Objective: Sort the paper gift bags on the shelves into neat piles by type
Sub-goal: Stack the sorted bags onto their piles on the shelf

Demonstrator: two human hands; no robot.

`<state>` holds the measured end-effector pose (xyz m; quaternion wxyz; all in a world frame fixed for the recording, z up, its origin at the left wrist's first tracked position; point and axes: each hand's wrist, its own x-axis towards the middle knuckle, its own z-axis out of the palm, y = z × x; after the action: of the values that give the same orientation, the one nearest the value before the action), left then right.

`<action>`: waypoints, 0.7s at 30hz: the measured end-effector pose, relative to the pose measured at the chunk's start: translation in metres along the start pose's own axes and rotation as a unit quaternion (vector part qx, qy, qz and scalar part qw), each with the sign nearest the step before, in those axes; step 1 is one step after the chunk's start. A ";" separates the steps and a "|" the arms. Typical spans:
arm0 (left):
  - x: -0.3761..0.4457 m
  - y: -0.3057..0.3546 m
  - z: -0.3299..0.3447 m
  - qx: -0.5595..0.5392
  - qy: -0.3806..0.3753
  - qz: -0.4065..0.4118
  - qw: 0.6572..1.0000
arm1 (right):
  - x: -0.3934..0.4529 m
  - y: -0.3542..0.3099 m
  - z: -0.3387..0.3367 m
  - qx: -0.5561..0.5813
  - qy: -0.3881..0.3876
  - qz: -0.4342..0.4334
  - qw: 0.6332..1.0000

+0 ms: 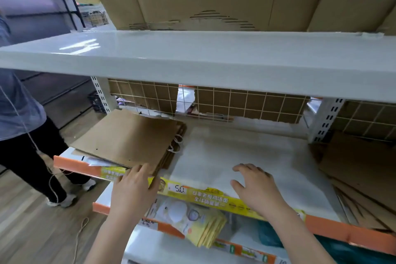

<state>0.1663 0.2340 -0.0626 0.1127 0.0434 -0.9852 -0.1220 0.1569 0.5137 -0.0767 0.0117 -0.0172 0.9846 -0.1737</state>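
The white shelf (246, 156) in front of you carries a flat pile of brown paper gift bags (128, 137) at its left end. Your left hand (134, 186), fingers extended, presses the pile's front edge. Your right hand (255, 186) hovers spread and empty, over the shelf's bare middle.

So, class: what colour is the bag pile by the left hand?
Plain brown, in the head view: pile, left hand.

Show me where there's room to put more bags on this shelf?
The white shelf is bare between the brown bags on the left and the cardboard sheets on the right, behind the right hand. The left end is crowded: the left hand touches the brown bags' front edge.
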 end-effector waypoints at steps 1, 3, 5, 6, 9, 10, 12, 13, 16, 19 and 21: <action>0.005 -0.003 0.001 0.000 0.001 -0.004 1.000 | 0.006 -0.001 0.000 -0.003 -0.002 0.002 1.000; 0.017 -0.008 0.001 0.007 0.007 -0.007 1.000 | 0.020 -0.005 0.000 -0.009 0.001 0.001 1.000; 0.030 -0.017 0.000 0.017 0.004 -0.021 1.000 | 0.033 -0.010 0.001 -0.011 0.000 -0.004 1.000; 0.036 -0.021 -0.001 0.017 0.007 -0.028 0.999 | 0.038 -0.013 0.001 -0.010 0.001 -0.008 1.000; 0.050 -0.033 -0.003 0.007 0.022 -0.056 0.998 | 0.051 -0.019 0.003 -0.003 -0.010 -0.013 1.000; 0.054 -0.037 -0.003 0.004 0.027 -0.067 0.997 | 0.055 -0.022 0.004 -0.001 -0.015 -0.012 1.000; 0.064 -0.047 -0.003 0.008 0.026 -0.090 0.996 | 0.062 -0.028 0.006 -0.002 -0.022 -0.009 1.000; 0.070 -0.054 -0.003 0.014 0.021 -0.102 0.994 | 0.065 -0.032 0.008 -0.002 -0.025 -0.007 1.000; 0.092 -0.079 0.000 0.024 0.017 -0.134 0.991 | 0.075 -0.047 0.018 0.000 -0.032 0.006 0.999; 0.116 -0.106 0.005 0.030 0.007 -0.161 0.986 | 0.082 -0.066 0.033 0.015 -0.036 0.025 0.999; 0.132 -0.126 0.008 0.051 -0.016 -0.173 0.984 | 0.086 -0.082 0.044 0.030 -0.037 0.038 0.998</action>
<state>0.0436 0.0988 -0.0736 0.0716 0.2168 -0.9694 -0.0902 0.0747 0.4186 -0.0918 0.0552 0.0138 0.9778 -0.2017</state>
